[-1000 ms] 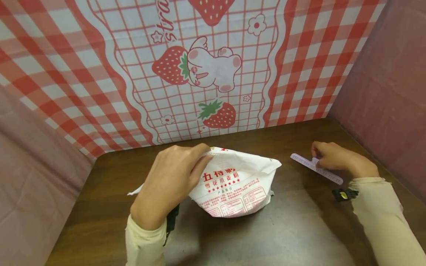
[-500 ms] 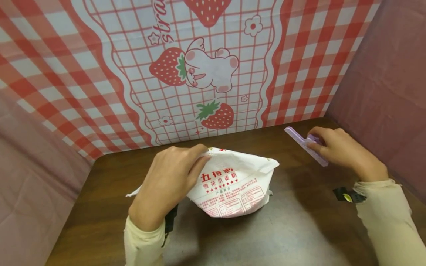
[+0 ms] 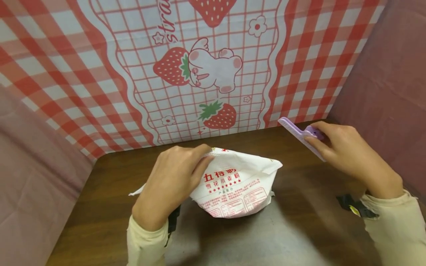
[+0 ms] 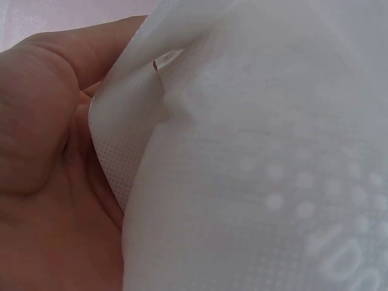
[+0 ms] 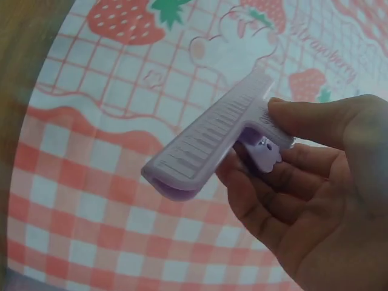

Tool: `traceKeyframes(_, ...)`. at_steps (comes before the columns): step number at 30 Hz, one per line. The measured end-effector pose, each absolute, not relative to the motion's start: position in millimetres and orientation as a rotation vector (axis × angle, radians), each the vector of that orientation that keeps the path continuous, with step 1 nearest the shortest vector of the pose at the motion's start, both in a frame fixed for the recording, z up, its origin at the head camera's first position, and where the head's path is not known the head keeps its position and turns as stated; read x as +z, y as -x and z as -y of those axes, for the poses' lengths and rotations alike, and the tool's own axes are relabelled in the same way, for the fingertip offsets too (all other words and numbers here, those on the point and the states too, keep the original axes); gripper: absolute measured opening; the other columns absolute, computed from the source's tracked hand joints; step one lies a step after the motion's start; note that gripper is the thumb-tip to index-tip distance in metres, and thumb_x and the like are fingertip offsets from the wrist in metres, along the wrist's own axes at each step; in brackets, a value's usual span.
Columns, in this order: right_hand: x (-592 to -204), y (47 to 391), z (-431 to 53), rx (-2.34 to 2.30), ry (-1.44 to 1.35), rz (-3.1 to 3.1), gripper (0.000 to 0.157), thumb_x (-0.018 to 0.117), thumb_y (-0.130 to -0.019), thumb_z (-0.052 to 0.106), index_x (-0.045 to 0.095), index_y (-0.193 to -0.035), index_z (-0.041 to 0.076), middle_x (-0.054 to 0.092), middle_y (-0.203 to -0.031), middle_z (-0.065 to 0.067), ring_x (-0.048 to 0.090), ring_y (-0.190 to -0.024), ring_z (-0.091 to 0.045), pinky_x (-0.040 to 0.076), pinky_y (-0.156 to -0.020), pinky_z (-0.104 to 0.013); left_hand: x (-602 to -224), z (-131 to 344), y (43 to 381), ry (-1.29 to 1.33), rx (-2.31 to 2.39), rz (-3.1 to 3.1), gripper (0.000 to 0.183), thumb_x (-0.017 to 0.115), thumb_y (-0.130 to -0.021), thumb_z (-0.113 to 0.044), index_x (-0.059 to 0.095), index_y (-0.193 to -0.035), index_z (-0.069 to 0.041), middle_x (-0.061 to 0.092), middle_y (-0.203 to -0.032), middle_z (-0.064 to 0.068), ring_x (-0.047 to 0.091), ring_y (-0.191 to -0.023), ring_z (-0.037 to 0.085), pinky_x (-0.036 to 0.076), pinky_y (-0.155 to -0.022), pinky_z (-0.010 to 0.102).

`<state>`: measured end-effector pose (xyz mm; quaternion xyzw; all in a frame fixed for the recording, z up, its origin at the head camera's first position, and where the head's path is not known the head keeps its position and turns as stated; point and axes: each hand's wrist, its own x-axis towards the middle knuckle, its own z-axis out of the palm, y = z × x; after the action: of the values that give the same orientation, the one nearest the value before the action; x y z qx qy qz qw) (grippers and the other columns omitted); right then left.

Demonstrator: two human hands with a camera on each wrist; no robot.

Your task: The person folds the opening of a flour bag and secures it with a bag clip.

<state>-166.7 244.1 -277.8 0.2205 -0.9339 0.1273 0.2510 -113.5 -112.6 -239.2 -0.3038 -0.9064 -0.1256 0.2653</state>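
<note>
My left hand (image 3: 169, 181) pinches the top edge of a white flour bag (image 3: 236, 184) with red Chinese print, standing mid-table. In the left wrist view the folded woven side of the bag (image 4: 260, 163) fills most of the picture, with the thumb and palm against it. Off to the right, my right hand (image 3: 352, 155) holds a long purple bag clip (image 3: 299, 135) by its handles, raised above the table. The right wrist view shows the ridged bar of the clip (image 5: 206, 130), with the thumb on one handle and curled fingers under the other.
The brown wooden table (image 3: 110, 177) has a cloth with strawberries and red checks (image 3: 213, 74) hanging at its back edge. Pink cloth hangs along both sides, including a pink curtain (image 3: 382, 92) at the right.
My right hand has lifted the purple clip off the table at the right and turned it, its grip now on the handles. My left hand and the flour bag have stayed in place.
</note>
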Motion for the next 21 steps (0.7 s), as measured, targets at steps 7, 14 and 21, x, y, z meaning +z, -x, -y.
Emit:
traceKeyframes(7, -268, 149, -226, 0.336, -0.678, 2.470, 0.020, 0.069, -0.078, 0.018, 0.061, -0.095, 0.011, 0.055, -0.067, 0.004, 0.044, -0.056, -0.011, 0.035, -0.055, -0.024, -238, 114, 114, 0.826, -0.349, 2.454, 0.010, 0.056, -0.088, -0.025, 0.058, -0.081, -0.018, 0.034, -0.048, -0.010, 0.039, -0.046, 0.010, 0.035, -0.046, 0.029)
traceKeyframes(14, -259, 132, -207, 0.361, -0.758, 2.432, 0.023, 0.071, -0.075, 0.016, 0.060, -0.095, 0.013, 0.051, -0.060, 0.012, 0.037, -0.048, -0.001, 0.030, -0.046, -0.014, -238, 116, 116, 0.834, -0.369, 2.459, 0.012, 0.055, -0.089, -0.025, 0.056, -0.078, -0.019, 0.035, -0.050, -0.010, 0.039, -0.047, 0.009, 0.033, -0.046, 0.028)
traceKeyframes(21, -256, 129, -195, 0.392, -0.820, 2.382, 0.025, 0.070, -0.076, 0.016, 0.058, -0.097, 0.008, 0.050, -0.060, 0.010, 0.035, -0.047, 0.000, 0.029, -0.044, -0.014, -237, 118, 116, 0.854, -0.385, 2.443, 0.013, 0.054, -0.089, -0.026, 0.055, -0.077, -0.020, 0.034, -0.050, -0.010, 0.037, -0.047, 0.008, 0.031, -0.045, 0.026)
